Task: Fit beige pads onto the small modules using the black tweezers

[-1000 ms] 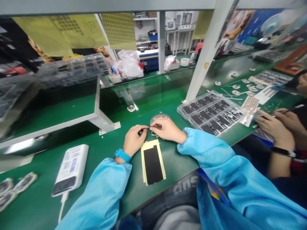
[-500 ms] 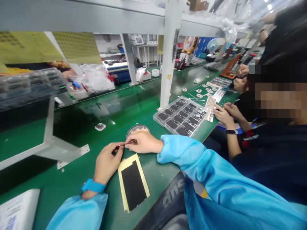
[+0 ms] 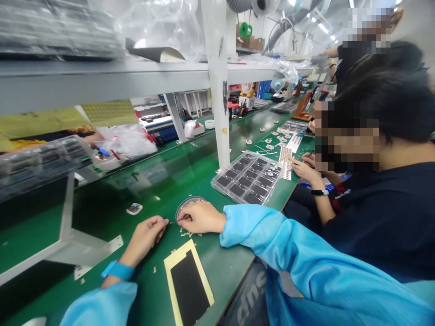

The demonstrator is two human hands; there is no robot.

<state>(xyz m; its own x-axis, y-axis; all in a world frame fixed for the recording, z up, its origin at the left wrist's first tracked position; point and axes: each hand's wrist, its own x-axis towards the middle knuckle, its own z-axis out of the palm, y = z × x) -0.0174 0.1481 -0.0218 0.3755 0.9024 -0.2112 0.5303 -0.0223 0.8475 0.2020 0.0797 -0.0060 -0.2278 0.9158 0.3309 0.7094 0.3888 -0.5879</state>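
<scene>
My right hand [image 3: 201, 217] is closed in a pinch round a thin dark tool [image 3: 181, 220], mostly hidden by the fingers, over the front edge of a round dish [image 3: 179, 207] with small beige pieces. My left hand [image 3: 147, 237] is just left of it, thumb and forefinger pinched together. Whatever is between those fingertips is too small to name; a tiny pale bit shows beside them. Several beige pieces [image 3: 186, 233] lie loose below the right hand. Nearer me, a black rectangular sheet [image 3: 190, 287] lies on yellow backing [image 3: 168, 267].
A clear compartment tray [image 3: 248, 177] of black-faced parts stands right of the dish by a white post [image 3: 219, 113]. A small white part [image 3: 134, 208] lies left. A metal shelf bracket [image 3: 88, 251] reaches onto the green bench. A co-worker's hand [image 3: 304, 170] works at the right.
My hands have drawn slightly apart; the dark tool between them shows less. Loose beige pieces now show in front of the dish. The camera view has tilted up.
</scene>
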